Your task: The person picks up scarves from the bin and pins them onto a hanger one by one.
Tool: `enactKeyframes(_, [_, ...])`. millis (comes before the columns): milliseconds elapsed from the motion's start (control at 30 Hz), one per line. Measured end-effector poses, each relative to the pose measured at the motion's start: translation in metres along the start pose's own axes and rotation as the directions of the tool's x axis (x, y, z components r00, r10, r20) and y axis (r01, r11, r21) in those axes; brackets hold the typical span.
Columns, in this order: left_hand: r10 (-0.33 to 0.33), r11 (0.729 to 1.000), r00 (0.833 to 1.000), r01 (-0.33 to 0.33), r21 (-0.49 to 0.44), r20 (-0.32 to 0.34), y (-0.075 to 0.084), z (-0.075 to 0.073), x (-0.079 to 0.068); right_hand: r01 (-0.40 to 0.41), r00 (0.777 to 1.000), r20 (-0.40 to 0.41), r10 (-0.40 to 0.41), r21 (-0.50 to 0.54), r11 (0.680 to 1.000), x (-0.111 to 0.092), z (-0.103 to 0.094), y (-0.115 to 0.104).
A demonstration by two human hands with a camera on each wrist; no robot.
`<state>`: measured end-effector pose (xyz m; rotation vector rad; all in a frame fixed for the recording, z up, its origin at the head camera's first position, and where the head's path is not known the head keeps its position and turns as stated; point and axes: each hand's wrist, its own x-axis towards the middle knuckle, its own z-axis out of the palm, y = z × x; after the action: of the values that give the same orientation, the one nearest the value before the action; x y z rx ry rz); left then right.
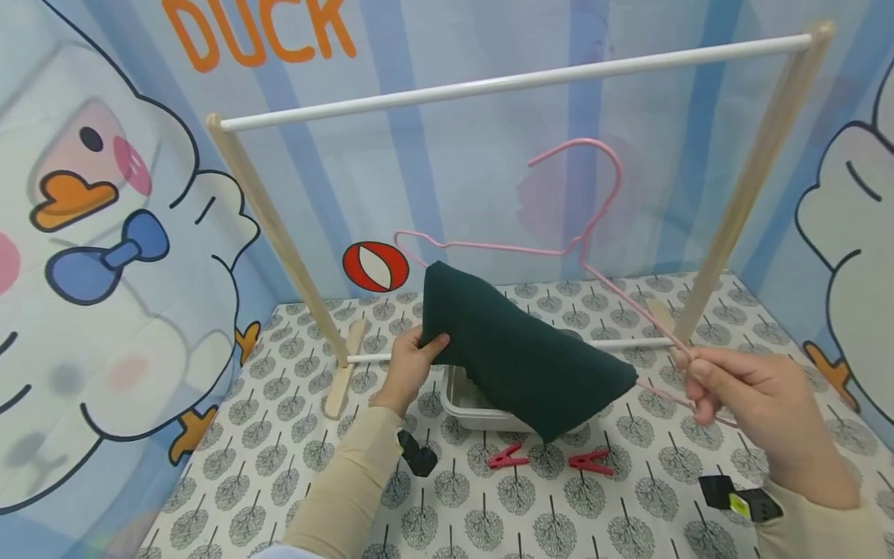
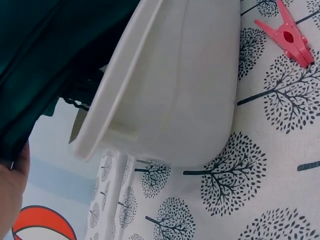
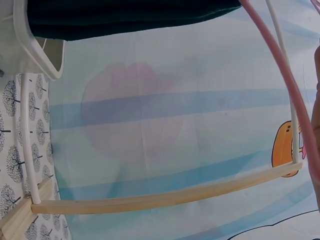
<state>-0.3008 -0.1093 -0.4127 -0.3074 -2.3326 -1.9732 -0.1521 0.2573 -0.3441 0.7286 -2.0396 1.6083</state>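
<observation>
A dark green folded cloth (image 1: 524, 345) hangs on a pink wire clothes hanger (image 1: 503, 247), whose ends show past both sides of it. My left hand (image 1: 412, 365) pinches the cloth at its left edge, thumb over the front. At the right end of the hanger, my right hand (image 1: 750, 404) grips the pink wire between thumb and fingers. The hanger tilts down to the right, with its hook up. Below the cloth stands a white plastic basin (image 2: 185, 85), partly covered by it in the head view. More dark fabric shows at the basin's rim in the left wrist view.
A drying rack with a white top rail (image 1: 517, 81) and wooden posts (image 1: 747, 186) stands behind my hands. Two red clothespins (image 1: 507, 456) lie on the tree-patterned tablecloth (image 1: 279, 466) in front of the basin. A printed duck backdrop (image 1: 468, 171) closes off the back and sides.
</observation>
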Motion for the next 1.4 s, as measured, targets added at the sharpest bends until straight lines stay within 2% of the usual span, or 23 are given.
enactKeyframes(167, [-0.030,0.999,1.000,0.030,0.023,0.002,0.000,0.000,0.003,-0.082,0.997,-0.005,0.082,-0.161,0.984,0.012,-0.005,-0.005])
enactKeyframes(267, [-0.053,0.998,0.998,0.053,0.039,-0.019,0.002,-0.005,0.005,-0.120,0.993,-0.003,0.122,-0.207,0.971,0.026,-0.010,-0.009])
enactKeyframes(333, [-0.046,0.998,0.998,0.048,0.044,-0.049,0.006,-0.009,0.005,-0.117,0.993,0.009,0.121,-0.205,0.972,0.036,-0.013,-0.012])
enactKeyframes(433, [0.012,0.998,0.991,-0.003,0.068,-0.130,0.021,-0.019,0.007,-0.089,0.994,0.048,0.098,-0.167,0.982,0.049,-0.019,-0.016])
enactKeyframes(533, [0.110,0.990,0.970,-0.089,0.107,-0.216,0.047,-0.034,0.009,-0.064,0.994,0.079,0.075,-0.127,0.990,0.059,-0.025,-0.021])
enactKeyframes(600, [0.196,0.974,0.951,-0.161,0.158,-0.240,0.066,-0.043,0.011,-0.071,0.993,0.080,0.081,-0.128,0.989,0.064,-0.029,-0.025])
enactKeyframes(667, [0.322,0.932,0.913,-0.259,0.254,-0.250,0.085,-0.049,0.010,-0.066,0.994,0.077,0.079,-0.160,0.985,0.067,-0.033,-0.029])
enactKeyframes(700, [0.388,0.900,0.890,-0.310,0.307,-0.240,0.093,-0.051,0.009,-0.062,0.994,0.075,0.077,-0.184,0.981,0.069,-0.035,-0.031])
enactKeyframes(733, [0.463,0.854,0.858,-0.363,0.373,-0.222,0.100,-0.052,0.007,-0.071,0.994,0.069,0.086,-0.190,0.979,0.070,-0.036,-0.033])
enactKeyframes(767, [0.539,0.796,0.819,-0.419,0.438,-0.196,0.107,-0.052,0.005,-0.070,0.994,0.065,0.086,-0.220,0.973,0.071,-0.037,-0.035])
enactKeyframes(833, [0.675,0.657,0.728,-0.517,0.550,-0.122,0.117,-0.051,0.001,-0.086,0.993,0.059,0.103,-0.235,0.968,0.074,-0.039,-0.039])
enactKeyframes(867, [0.727,0.589,0.682,-0.561,0.582,-0.079,0.122,-0.050,-0.001,-0.096,0.992,0.056,0.112,-0.239,0.966,0.075,-0.040,-0.041])
enactKeyframes(900, [0.768,0.534,0.639,-0.597,0.598,-0.048,0.126,-0.050,-0.002,-0.101,0.991,0.058,0.117,-0.229,0.968,0.076,-0.041,-0.042])
enactKeyframes(933, [0.797,0.497,0.604,-0.628,0.599,-0.028,0.131,-0.050,-0.001,-0.111,0.991,0.056,0.125,-0.218,0.970,0.078,-0.042,-0.043])
enactKeyframes(967, [0.807,0.486,0.590,-0.649,0.586,-0.016,0.136,-0.051,-0.001,-0.104,0.991,0.060,0.119,-0.211,0.972,0.079,-0.042,-0.044])
enactKeyframes(1000, [0.807,0.490,0.591,-0.658,0.571,-0.012,0.141,-0.052,0.000,-0.101,0.991,0.064,0.116,-0.202,0.974,0.081,-0.043,-0.045])
enactKeyframes(1033, [0.799,0.503,0.601,-0.661,0.557,-0.008,0.145,-0.055,0.002,-0.078,0.992,0.079,0.094,-0.184,0.980,0.082,-0.044,-0.045])
enactKeyframes(1100, [0.752,0.566,0.659,-0.649,0.509,0.005,0.153,-0.061,0.006,-0.028,0.994,0.100,0.044,-0.156,0.987,0.085,-0.046,-0.044])
enactKeyframes(1167, [0.671,0.634,0.739,-0.611,0.473,0.055,0.157,-0.068,0.009,0.007,0.993,0.119,0.007,-0.120,0.993,0.087,-0.049,-0.043])
enactKeyframes(1200, [0.633,0.657,0.770,-0.590,0.469,0.084,0.157,-0.071,0.011,0.023,0.991,0.134,-0.011,-0.089,0.996,0.088,-0.050,-0.042])
enactKeyframes(1267, [0.562,0.694,0.816,-0.556,0.458,0.138,0.157,-0.076,0.012,0.047,0.985,0.166,-0.044,-0.013,0.999,0.089,-0.052,-0.038])
enactKeyframes(1333, [0.507,0.720,0.842,-0.532,0.446,0.186,0.154,-0.079,0.011,0.063,0.977,0.204,-0.066,0.025,0.998,0.089,-0.054,-0.034])
enactKeyframes(1400, [0.477,0.720,0.847,-0.529,0.449,0.234,0.151,-0.078,0.010,0.059,0.972,0.228,-0.060,0.011,0.998,0.088,-0.055,-0.031])
